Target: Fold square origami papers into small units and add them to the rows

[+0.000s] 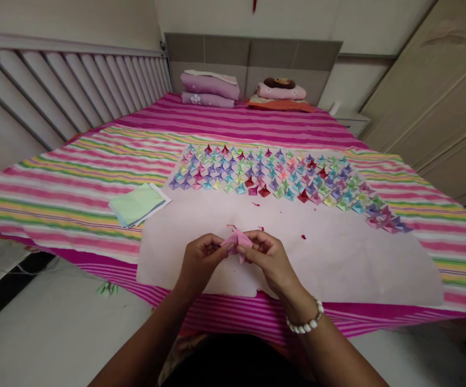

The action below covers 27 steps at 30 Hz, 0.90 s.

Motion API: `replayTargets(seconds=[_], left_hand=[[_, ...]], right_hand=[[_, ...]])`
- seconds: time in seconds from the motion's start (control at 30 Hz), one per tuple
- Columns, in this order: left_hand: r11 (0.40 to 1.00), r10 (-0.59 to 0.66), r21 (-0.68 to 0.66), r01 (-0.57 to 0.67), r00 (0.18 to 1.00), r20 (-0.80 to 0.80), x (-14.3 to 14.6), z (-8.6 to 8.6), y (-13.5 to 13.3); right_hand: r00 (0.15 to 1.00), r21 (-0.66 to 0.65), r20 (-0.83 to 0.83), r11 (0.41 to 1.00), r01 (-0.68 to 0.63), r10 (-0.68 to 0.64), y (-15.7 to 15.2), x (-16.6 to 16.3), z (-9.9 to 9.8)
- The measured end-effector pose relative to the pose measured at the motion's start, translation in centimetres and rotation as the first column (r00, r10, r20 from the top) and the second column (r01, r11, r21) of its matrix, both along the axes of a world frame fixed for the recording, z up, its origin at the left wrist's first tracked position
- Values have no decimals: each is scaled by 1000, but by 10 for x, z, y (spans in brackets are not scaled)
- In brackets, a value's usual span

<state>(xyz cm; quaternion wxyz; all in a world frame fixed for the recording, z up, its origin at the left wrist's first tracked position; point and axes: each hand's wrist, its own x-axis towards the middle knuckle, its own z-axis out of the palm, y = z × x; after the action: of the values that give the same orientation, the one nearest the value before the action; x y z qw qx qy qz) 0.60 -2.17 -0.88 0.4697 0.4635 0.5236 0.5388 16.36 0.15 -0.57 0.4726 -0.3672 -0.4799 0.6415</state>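
Observation:
A pink folded origami piece (237, 239) is held up between both hands, above the near part of a large pale paper sheet (200, 263). My left hand (202, 260) pinches its left side with thumb and fingers. On its right side, my right hand (271, 258) grips it the same way; a white beaded bracelet circles that wrist. Rows of small folded paper pieces (257, 169) in many colours stand along the far part of the sheet. Tiny red paper scraps (303, 237) lie scattered on the sheet, some just beyond the hands.
A stack of square papers (138, 203), light green on top, overlaps the sheet's left edge. Striped cloth (55, 188) covers the bed. Folded bedding (210, 88) sits by the headboard (224, 51). A slatted rail (95, 80) runs along the left. Green paper bits (107, 289) lie on the floor.

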Motion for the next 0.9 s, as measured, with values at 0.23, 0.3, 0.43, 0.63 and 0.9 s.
replayTargets(seconds=[0.23,0.3,0.43,0.63,0.9], left_hand=[[993,-101,-60,107,990,95,0,4,-1],[987,-141,-60,149,983,119,0,8,1],[981,-186,-49,189,981,58,2,16,5],[996,-80,-25,83,992,101,8,12,6],[999,-41,-13,44,981,188,12,11,5]], right_hand=[[994,-8,57,996,89,-88,1,0,-2],[994,-9,66,996,88,-87,1,0,-4],[996,-34,56,997,69,-67,0,-3,-6],[999,-126,16,992,-31,34,-5,-8,-15],[996,-125,-25,989,-85,83,-11,-16,-21]])
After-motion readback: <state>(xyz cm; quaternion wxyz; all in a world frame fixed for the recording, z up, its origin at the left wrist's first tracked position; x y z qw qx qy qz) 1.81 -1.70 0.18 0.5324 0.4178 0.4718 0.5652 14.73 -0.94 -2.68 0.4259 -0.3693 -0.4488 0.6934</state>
